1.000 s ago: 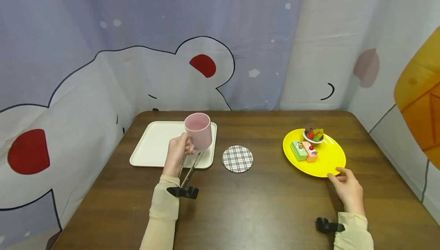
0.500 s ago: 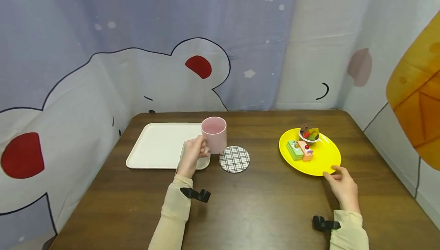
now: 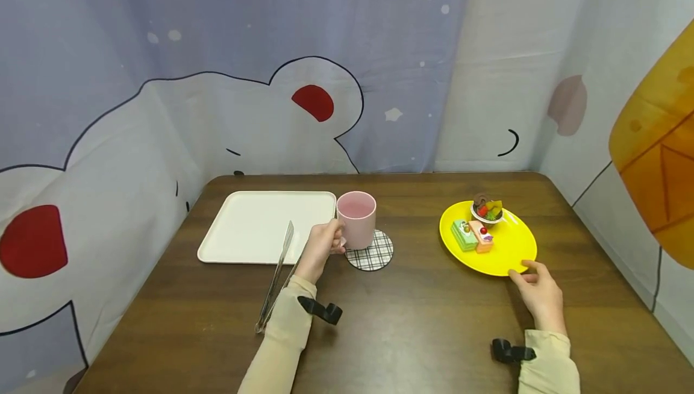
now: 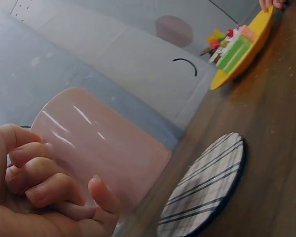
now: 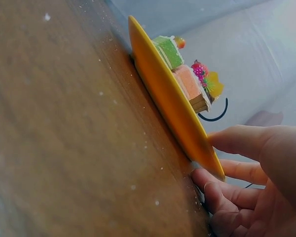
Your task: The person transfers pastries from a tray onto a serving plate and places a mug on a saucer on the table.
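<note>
My left hand grips a pink mug by its handle. In the left wrist view, the mug's base hangs above the table, apart from the round plaid coaster. From the head view, the mug covers the coaster's far left part. At the right, my right hand pinches the near rim of a yellow plate, thumb on the rim and fingertips under its edge in the right wrist view. On the plate are a green cake slice, an orange cake slice and a small dessert cup topped with fruit.
A white rectangular tray lies at the back left of the brown table. Metal tongs lean over its front edge, partly behind my left forearm. A printed curtain stands behind the table.
My left hand has carried the mug rightward from over the tray to the coaster and lowered it. The tongs show more now. The right hand keeps its hold on the plate.
</note>
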`<state>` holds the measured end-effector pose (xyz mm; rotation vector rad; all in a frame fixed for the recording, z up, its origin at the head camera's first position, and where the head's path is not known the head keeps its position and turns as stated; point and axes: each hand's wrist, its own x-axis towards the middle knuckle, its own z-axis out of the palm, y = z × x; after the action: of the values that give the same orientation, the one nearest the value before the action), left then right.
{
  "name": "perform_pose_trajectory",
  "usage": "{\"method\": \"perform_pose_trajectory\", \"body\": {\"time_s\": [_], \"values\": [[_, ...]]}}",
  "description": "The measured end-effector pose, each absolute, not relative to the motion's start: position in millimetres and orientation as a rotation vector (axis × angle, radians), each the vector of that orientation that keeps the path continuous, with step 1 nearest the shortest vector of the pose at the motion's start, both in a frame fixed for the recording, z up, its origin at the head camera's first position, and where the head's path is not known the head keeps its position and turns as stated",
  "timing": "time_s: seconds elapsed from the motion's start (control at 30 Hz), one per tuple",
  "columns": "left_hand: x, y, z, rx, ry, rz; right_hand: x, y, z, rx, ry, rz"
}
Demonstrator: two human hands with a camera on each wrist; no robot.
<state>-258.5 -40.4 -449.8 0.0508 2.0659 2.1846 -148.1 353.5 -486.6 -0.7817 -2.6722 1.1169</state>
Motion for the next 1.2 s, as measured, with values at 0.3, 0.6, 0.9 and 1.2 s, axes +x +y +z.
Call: {"method": "perform_pose_trajectory", "body": {"time_s": [0.3, 0.6, 0.9, 1.2], "values": [[-259.0, -29.3, -460.2, 0.088, 2.038, 2.142, -149.6, 351.0, -485.4, -0.775, -2.67, 1.133], [-261.5, -29.0, -476.6, 0.051, 1.969, 2.142, -151.4, 349.7, -483.3, -0.751, -2.676, 1.116], [-264.9, -32.3, -476.8, 0.11, 1.915, 2.073, -151.7, 351.6, -479.7, -0.732, -2.686, 1.091], [-262.2, -31.1, -477.5, 0.08, 1.903, 2.006, -148.0, 351.3, -484.2, -0.743, -2.682, 1.083]]}}
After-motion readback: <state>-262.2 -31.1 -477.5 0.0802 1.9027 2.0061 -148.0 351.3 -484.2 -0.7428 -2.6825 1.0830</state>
